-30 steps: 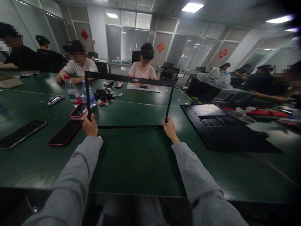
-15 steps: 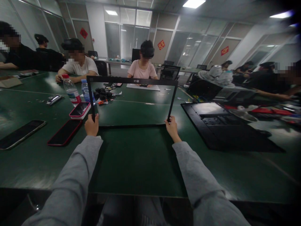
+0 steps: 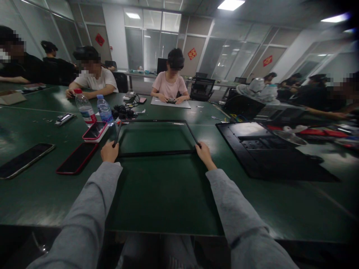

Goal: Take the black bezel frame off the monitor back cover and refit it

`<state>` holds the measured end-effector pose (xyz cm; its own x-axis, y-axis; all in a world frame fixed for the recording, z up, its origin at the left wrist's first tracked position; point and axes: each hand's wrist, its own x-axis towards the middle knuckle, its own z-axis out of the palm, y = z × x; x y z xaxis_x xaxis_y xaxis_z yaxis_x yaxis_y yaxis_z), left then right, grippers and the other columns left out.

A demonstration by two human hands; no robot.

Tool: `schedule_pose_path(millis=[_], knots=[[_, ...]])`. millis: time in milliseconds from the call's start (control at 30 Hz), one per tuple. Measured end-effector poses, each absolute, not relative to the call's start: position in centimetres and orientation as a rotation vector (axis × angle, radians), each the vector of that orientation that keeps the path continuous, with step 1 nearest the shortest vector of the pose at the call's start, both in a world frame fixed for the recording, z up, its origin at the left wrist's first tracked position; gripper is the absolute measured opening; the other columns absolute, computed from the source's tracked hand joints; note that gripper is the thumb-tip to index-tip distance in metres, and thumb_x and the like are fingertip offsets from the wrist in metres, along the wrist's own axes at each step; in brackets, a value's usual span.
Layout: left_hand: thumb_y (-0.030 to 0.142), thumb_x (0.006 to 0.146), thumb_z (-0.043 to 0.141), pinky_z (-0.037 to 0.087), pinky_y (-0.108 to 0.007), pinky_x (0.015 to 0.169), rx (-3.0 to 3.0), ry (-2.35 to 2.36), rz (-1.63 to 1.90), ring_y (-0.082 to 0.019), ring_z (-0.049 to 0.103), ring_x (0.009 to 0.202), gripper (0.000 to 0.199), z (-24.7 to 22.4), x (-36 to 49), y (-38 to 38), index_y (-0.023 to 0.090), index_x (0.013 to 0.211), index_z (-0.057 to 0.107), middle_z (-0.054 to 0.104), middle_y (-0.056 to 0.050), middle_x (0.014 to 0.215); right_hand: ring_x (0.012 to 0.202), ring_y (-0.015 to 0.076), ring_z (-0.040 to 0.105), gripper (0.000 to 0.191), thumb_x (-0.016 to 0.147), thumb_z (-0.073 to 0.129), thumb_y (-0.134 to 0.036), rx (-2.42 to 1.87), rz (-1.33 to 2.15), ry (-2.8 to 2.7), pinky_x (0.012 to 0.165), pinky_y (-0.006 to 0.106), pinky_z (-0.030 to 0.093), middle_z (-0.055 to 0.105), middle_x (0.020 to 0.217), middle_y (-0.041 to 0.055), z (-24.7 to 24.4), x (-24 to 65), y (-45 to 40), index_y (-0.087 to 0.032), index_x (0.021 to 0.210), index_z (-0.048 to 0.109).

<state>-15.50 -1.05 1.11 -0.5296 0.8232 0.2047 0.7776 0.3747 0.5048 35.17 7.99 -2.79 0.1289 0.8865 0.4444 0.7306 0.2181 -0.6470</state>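
Note:
A thin black monitor bezel [image 3: 157,153], an empty rectangular frame, is held between both hands just above the green table, tilted nearly flat with its far side leaning away. My left hand [image 3: 110,151] is closed around its left side near the close corner. On the opposite side, my right hand [image 3: 203,152] grips the right edge near the other close corner. Through the opening the green tabletop shows. Whether the bezel touches the table I cannot tell. To the right lies a large black monitor back panel [image 3: 269,153].
Two phones [image 3: 77,158] [image 3: 26,160] and a pink-edged white device [image 3: 95,132] lie left. Behind them stand a red-capped bottle [image 3: 85,108] and a blue-capped bottle [image 3: 104,110]. Black cables [image 3: 122,112] lie beyond. A metal bowl [image 3: 290,138] sits right. Several people sit around.
The bezel has tipped from upright to nearly flat, its far edge swinging down and away. Both hands keep their hold and turn with it.

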Motion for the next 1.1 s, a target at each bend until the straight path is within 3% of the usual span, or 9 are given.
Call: schedule_pose_path(millis=[267,567,733,1100], knots=[[0.042,0.093,0.049,0.049,-0.041,0.093,1.536,2.590,0.800,-0.033,0.063,0.113,0.050,0.6,-15.8,-0.9,0.016,0.130,0.069,0.067,-0.019,0.125,0.102,0.0274,0.066,0.040,0.083,0.050,-0.033,-1.647,0.310,-1.613,0.098,0.044,0.049,0.073,0.112,0.0149,-2.5,35.1,7.7,-0.014,0.111,0.071],[0.037,0.091,0.047,0.050,-0.042,0.094,1.627,2.614,0.602,-0.033,0.063,0.112,0.047,0.8,-15.5,-1.5,0.015,0.125,0.071,0.065,-0.021,0.122,0.091,0.0241,0.065,0.049,0.075,0.054,-0.030,-1.613,0.396,-1.449,0.091,0.042,0.051,0.073,0.100,0.0109,-1.5,34.8,7.1,-0.013,0.119,0.069],[0.041,0.088,0.050,0.052,-0.044,0.090,1.689,2.564,0.403,-0.034,0.065,0.109,0.045,1.5,-16.0,-3.2,0.016,0.119,0.072,0.065,-0.021,0.121,0.083,0.0226,0.065,0.050,0.074,0.055,-0.033,-1.568,0.422,-1.404,0.084,0.040,0.053,0.073,0.095,0.0103,-1.8,35.2,7.3,-0.013,0.118,0.069],[0.047,0.085,0.054,0.055,-0.054,0.084,1.450,2.691,0.426,-0.041,0.068,0.104,0.051,1.4,-19.1,-6.3,0.017,0.121,0.072,0.071,-0.024,0.113,0.082,0.0226,0.067,0.049,0.086,0.054,-0.047,-1.377,0.578,-1.678,0.087,0.042,0.054,0.073,0.083,0.0065,-1.4,33.8,7.0,-0.016,0.121,0.069]])
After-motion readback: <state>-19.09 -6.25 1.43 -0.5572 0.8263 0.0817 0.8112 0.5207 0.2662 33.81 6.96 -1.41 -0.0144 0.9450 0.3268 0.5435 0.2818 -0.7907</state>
